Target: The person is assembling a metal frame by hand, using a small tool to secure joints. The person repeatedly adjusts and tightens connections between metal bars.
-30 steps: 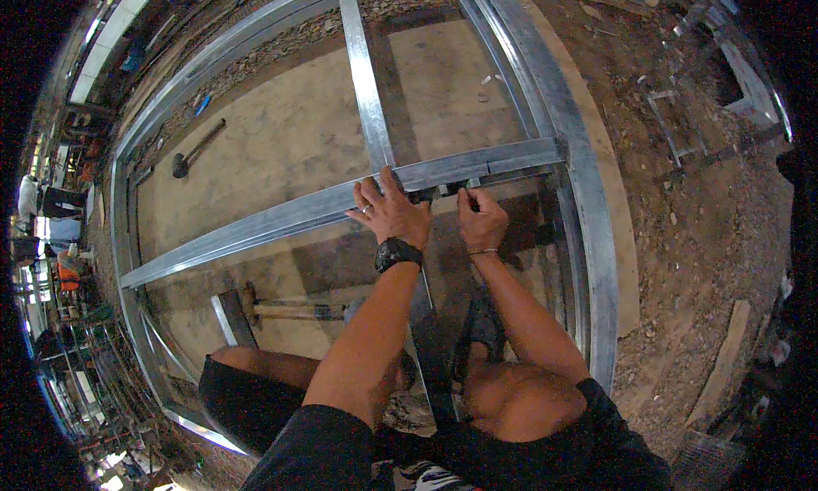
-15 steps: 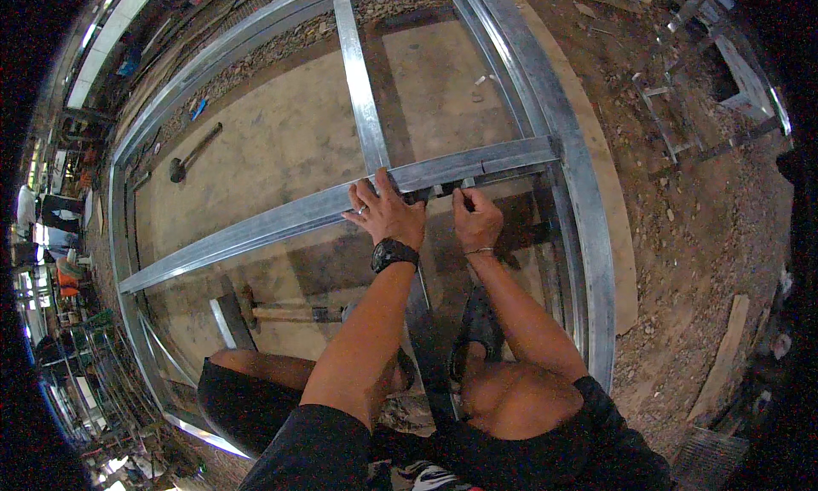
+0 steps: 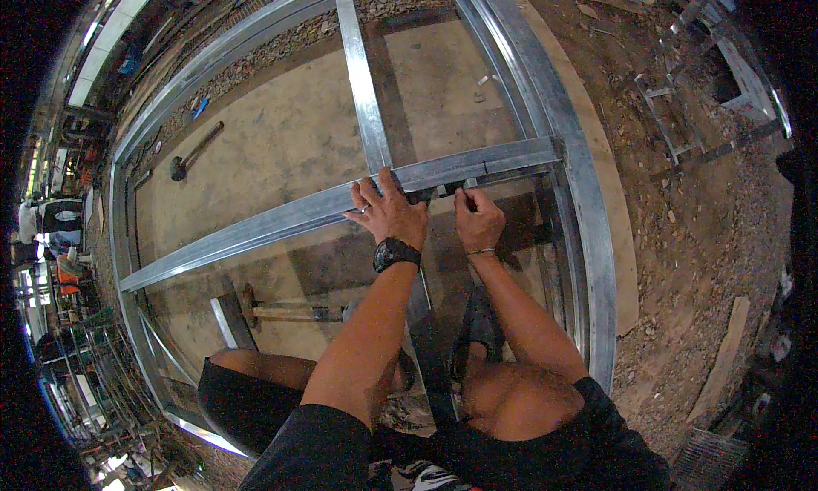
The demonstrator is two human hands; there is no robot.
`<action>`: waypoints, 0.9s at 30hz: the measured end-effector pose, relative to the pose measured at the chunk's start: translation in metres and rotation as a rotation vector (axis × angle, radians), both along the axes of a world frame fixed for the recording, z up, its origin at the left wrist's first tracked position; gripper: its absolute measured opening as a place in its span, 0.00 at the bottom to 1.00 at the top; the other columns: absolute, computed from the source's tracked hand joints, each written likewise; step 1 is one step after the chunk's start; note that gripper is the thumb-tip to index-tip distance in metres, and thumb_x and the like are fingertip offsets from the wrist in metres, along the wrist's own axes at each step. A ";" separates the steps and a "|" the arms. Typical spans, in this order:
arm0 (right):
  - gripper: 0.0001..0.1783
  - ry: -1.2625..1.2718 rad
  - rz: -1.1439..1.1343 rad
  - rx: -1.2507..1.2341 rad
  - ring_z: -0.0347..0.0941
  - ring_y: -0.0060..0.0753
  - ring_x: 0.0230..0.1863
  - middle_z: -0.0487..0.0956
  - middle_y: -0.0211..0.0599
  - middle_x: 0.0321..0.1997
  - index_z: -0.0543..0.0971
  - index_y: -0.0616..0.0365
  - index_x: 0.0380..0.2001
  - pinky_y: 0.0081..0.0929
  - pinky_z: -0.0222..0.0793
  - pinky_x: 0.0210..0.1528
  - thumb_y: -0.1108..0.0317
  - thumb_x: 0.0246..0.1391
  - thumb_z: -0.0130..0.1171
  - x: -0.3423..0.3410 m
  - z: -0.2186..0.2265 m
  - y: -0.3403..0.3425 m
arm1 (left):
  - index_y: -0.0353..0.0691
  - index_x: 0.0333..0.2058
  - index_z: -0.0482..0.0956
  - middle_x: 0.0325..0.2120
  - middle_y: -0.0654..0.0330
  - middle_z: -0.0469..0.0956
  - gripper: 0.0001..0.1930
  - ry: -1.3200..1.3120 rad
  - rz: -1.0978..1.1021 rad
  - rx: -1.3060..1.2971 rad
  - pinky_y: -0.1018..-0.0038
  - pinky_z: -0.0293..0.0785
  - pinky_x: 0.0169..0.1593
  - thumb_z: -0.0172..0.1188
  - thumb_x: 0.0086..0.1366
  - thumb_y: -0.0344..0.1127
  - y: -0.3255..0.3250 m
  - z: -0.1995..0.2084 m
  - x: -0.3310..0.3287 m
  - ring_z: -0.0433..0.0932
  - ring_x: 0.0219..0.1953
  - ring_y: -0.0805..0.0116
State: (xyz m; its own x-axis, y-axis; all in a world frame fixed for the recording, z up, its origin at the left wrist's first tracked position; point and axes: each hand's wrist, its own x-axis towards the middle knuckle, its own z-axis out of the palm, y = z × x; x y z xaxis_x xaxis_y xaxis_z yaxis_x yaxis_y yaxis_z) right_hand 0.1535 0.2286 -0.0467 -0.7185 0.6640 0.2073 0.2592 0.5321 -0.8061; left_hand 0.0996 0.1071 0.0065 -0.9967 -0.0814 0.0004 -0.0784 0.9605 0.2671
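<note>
A silver metal crossbar (image 3: 256,227) runs across the frame in front of me. My left hand (image 3: 392,212), with a ring and a black watch, lies on it with fingers spread, close to where an upright bar (image 3: 362,82) meets it. Just right of that, my right hand (image 3: 480,221) is closed in a pinch below the crossbar's near edge. Whatever is between its fingertips is too small and dark to name. A small dark piece with pale bits (image 3: 443,190) shows between the two hands, under the crossbar.
The large metal frame (image 3: 588,201) surrounds the work area, over brownish boards (image 3: 256,133). A mallet (image 3: 196,152) lies at the left, near a small blue object (image 3: 200,109). A wooden-handled hammer (image 3: 285,312) lies by my left knee. Dirt ground (image 3: 673,261) extends to the right.
Both hands keep nearly the same places and grips. The view has shifted very slightly; nothing has visibly been taken up or let go.
</note>
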 end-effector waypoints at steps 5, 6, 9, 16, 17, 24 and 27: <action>0.11 -0.013 0.006 -0.029 0.82 0.50 0.32 0.84 0.44 0.32 0.84 0.55 0.33 0.41 0.75 0.35 0.58 0.56 0.68 0.001 -0.004 0.002 | 0.54 0.67 0.59 0.68 0.46 0.57 0.53 -0.016 -0.007 0.007 0.27 0.45 0.68 0.81 0.44 0.50 0.002 0.003 0.001 0.49 0.74 0.41; 0.11 -0.016 0.005 -0.034 0.82 0.50 0.32 0.84 0.44 0.32 0.84 0.55 0.33 0.41 0.75 0.35 0.58 0.56 0.68 0.001 -0.004 0.002 | 0.54 0.67 0.59 0.68 0.46 0.57 0.53 -0.027 -0.004 0.013 0.27 0.45 0.68 0.81 0.44 0.50 0.002 0.004 0.000 0.49 0.74 0.41; 0.11 0.030 -0.013 -0.001 0.82 0.44 0.29 0.84 0.43 0.28 0.84 0.56 0.31 0.36 0.75 0.33 0.60 0.54 0.70 0.000 -0.003 0.002 | 0.53 0.65 0.59 0.66 0.48 0.57 0.50 -0.026 -0.006 0.037 0.24 0.44 0.67 0.80 0.46 0.48 0.003 0.006 0.000 0.48 0.73 0.42; 0.12 0.059 -0.016 0.058 0.82 0.42 0.28 0.84 0.43 0.28 0.85 0.57 0.30 0.35 0.75 0.33 0.59 0.54 0.71 0.000 0.000 0.002 | 0.52 0.64 0.60 0.65 0.49 0.56 0.48 0.044 -0.010 0.044 0.23 0.43 0.67 0.79 0.47 0.47 0.002 0.000 0.002 0.47 0.74 0.42; 0.12 0.048 -0.013 0.052 0.82 0.43 0.28 0.84 0.43 0.28 0.85 0.57 0.30 0.35 0.75 0.33 0.59 0.54 0.71 0.000 0.000 0.003 | 0.52 0.65 0.60 0.65 0.49 0.56 0.48 0.035 -0.009 0.051 0.23 0.42 0.67 0.79 0.47 0.48 0.002 0.000 0.001 0.47 0.74 0.43; 0.13 -0.008 0.003 -0.017 0.82 0.51 0.33 0.85 0.44 0.33 0.84 0.56 0.33 0.42 0.76 0.37 0.57 0.56 0.68 0.000 0.001 0.002 | 0.53 0.65 0.62 0.66 0.47 0.59 0.51 0.061 0.015 0.033 0.26 0.45 0.68 0.81 0.43 0.51 0.002 -0.005 0.001 0.50 0.73 0.41; 0.13 -0.033 -0.011 -0.016 0.82 0.51 0.34 0.85 0.45 0.33 0.84 0.56 0.33 0.42 0.76 0.37 0.56 0.55 0.68 -0.001 0.001 0.001 | 0.53 0.64 0.62 0.66 0.46 0.59 0.50 0.069 0.012 0.031 0.25 0.45 0.68 0.80 0.44 0.51 0.001 -0.005 0.000 0.50 0.73 0.41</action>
